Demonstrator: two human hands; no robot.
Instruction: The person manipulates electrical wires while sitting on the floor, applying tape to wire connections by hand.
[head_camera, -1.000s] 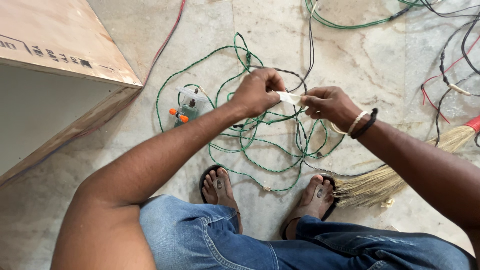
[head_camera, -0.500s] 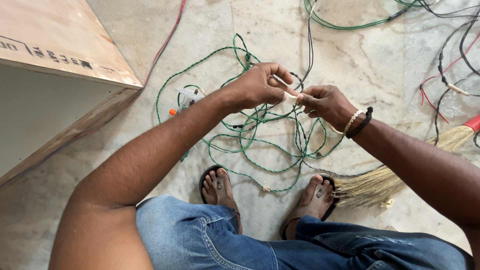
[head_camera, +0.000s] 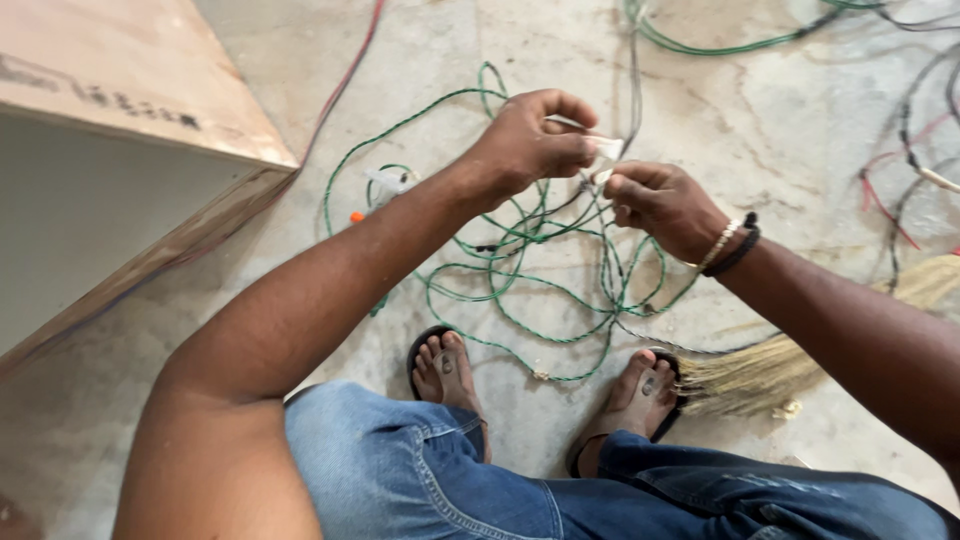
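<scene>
Sitting on a mottled grey concrete floor (head_camera: 780, 130). Leaning in at the left, a plywood box (head_camera: 120, 110), catching soft daylight.

A plywood box (head_camera: 110, 120) fills the upper left, open on its pale side. A red wire (head_camera: 345, 85) runs just beside its right edge, a small white part with an orange tip (head_camera: 385, 185) lies a little further right of the box, and a straw broom (head_camera: 800, 355) lies well to its right, low down. Far right of the box, loose black and red wires (head_camera: 900, 170) sprawl over the concrete floor (head_camera: 760, 120).
</scene>
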